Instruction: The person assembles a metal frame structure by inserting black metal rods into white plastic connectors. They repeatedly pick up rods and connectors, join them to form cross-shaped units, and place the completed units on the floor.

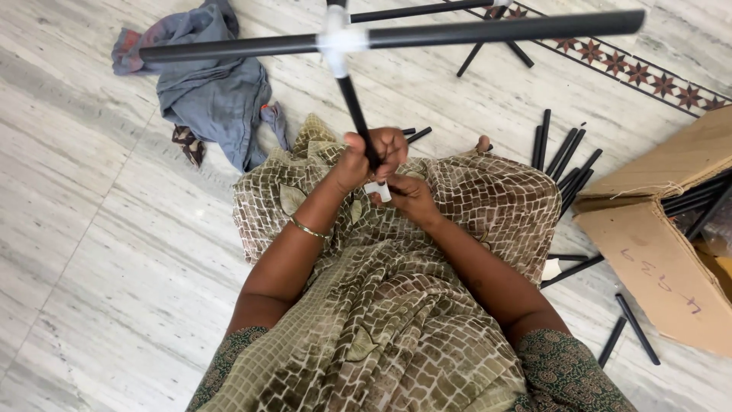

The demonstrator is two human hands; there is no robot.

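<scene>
My left hand is closed around the lower end of a black rod that rises to a white plastic joint. A long black crossbar runs left and right through that joint, above the floor. My right hand sits just below the left and pinches a small white connector at the rod's bottom end. Both hands rest over my lap, which is covered in a brown and cream patterned cloth.
Several loose black rods lie on the marble floor to the right, next to an open cardboard box holding more. Two short rods lie near the box. A crumpled grey cloth lies at upper left. More joined rods lie beyond.
</scene>
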